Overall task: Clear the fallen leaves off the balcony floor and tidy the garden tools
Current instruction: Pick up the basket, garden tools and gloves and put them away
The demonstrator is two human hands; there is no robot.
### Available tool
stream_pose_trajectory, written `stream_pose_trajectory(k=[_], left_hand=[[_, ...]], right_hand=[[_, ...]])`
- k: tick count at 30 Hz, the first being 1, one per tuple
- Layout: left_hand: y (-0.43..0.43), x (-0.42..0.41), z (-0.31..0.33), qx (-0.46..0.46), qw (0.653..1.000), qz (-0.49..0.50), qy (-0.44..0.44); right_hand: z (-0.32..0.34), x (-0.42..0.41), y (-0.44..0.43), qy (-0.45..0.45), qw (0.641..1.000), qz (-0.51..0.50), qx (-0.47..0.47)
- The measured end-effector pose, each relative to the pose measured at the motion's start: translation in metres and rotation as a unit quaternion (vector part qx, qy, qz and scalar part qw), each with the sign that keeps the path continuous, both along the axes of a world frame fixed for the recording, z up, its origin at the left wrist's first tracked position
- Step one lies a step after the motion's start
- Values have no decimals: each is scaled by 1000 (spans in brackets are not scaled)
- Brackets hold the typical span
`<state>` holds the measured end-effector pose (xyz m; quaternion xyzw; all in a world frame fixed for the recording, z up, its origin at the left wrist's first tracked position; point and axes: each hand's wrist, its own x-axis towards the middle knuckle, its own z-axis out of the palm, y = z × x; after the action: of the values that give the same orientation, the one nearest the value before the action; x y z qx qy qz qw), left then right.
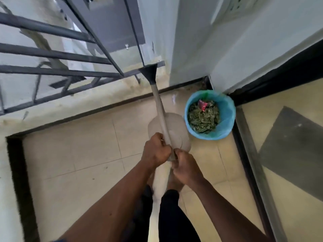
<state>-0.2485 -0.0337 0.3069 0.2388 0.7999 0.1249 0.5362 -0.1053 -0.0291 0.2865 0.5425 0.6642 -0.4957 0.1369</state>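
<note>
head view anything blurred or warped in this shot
Head view: the watering can and the pale shape below it are smeared by motion; the bin of leaves is fairly sharp; the railing bars fan out under the wide lens; light is soft, with no glare or hard shadows.

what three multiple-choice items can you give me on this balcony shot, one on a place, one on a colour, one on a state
1. Where does the bin stand relative to the watering can?
A) to its left
B) to its right
C) behind the person

2. What colour is the bin's liner?
A) blue
B) red
C) black

3. How is the watering can held?
A) by one hand only
B) not held, standing on the floor
C) by both hands

Answers:
1 B: it sits by the wall corner, right of the can.
2 A: blue plastic rings the leaves.
3 C: the left hand and the right hand both curl round its near end.
</note>
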Motion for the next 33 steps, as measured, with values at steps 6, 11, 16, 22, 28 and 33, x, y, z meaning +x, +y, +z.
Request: stream_pose_trajectory(k=[6,11,16,22,28,33], left_hand=[[30,-23,-78,-13,1000,-9,2],[50,-36,-118,-29,999,-4,-22],[62,-35,-134,-25,999,-6,-36],[65,-26,-140,-14,999,12,-44],[58,-14,-145,-23,998,27,-60],[58,-11,-122,-20,999,-28,-21]], right_hand=[[-79,-19,16,-32,998,15,60],[-109,-30,28,-43,996,17,71],[-117,-28,32,-66,994,-12,89],[-116,-19,29,-79,987,-15,139],[-121,-1,25,-87,990,-37,102],[-111,4,23,-94,988,-49,109]])
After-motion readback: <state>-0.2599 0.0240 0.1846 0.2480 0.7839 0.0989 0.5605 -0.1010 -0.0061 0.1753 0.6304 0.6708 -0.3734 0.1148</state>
